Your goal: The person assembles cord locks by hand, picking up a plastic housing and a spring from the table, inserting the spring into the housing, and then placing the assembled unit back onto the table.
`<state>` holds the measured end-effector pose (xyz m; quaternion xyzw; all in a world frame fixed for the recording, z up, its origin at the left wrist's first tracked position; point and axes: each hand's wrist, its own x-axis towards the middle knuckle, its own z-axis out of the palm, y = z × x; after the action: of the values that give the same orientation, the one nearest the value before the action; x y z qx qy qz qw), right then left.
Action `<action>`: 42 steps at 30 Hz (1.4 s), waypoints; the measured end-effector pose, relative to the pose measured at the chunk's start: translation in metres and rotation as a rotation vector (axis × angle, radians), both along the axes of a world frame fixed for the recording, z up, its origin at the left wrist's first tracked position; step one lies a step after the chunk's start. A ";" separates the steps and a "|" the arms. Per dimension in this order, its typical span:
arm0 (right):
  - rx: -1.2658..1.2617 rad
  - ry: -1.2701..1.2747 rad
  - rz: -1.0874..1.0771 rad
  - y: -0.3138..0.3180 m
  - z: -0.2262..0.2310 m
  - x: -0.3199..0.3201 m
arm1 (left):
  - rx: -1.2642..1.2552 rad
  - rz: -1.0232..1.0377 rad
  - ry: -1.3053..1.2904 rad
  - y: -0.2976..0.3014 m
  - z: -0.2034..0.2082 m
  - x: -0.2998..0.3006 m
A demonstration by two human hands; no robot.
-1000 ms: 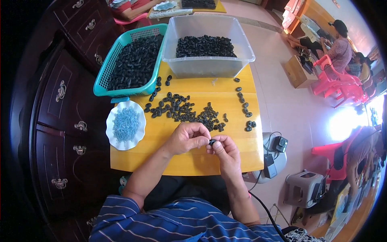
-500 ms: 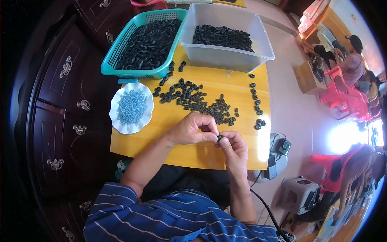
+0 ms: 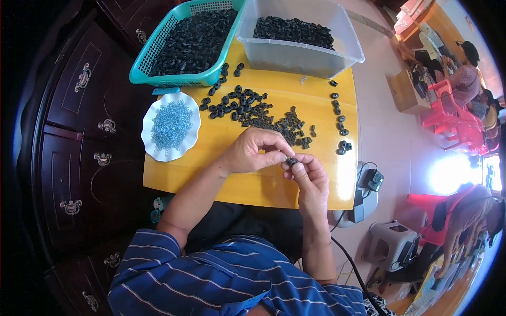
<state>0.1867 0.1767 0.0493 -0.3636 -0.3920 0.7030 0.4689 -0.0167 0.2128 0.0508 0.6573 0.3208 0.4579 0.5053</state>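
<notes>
**Yellow worktop [image 3: 168,176] beside a dark wooden cabinet [image 3: 74,158]: two hands meeting at a small black part**

The small black part [image 3: 292,163] is held above the worktop, inward from its near edge and right of centre. The right hand [image 3: 312,178] pinches it between thumb and fingers. The left hand [image 3: 257,151] meets the right there, its thumb and forefinger together at the part's upper left; whether they grip the part itself cannot be told.

Just beyond the hands lie scattered small dark pieces [image 3: 287,126], adjoined toward the left by larger black oval parts [image 3: 237,102]. Similar ovals form a loose column [image 3: 340,118] along the right edge. A scalloped white plate [image 3: 195,117] of bluish transparent pieces sits by the left edge. At the far left corner stands a teal basket [image 3: 184,80] and, beside it along the far edge, a translucent bin [image 3: 295,63]; both contain black parts.

Right of the worktop, a grey stool [image 3: 391,245] and pink-red chairs [image 3: 456,118] stand on the floor [image 3: 382,126].
</notes>
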 end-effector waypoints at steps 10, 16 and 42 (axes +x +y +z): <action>0.044 -0.053 -0.031 -0.001 -0.003 0.000 | 0.012 0.004 0.022 -0.002 0.004 0.000; 0.050 -0.093 -0.025 -0.003 -0.003 -0.001 | -0.017 -0.015 0.047 -0.001 0.000 0.000; -0.090 0.127 0.122 -0.001 0.003 0.000 | 0.237 0.818 1.237 0.098 -0.004 -0.067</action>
<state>0.1870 0.1753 0.0523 -0.3144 -0.3509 0.7687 0.4325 -0.0834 0.3109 0.0473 0.6729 0.7136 0.1878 -0.0517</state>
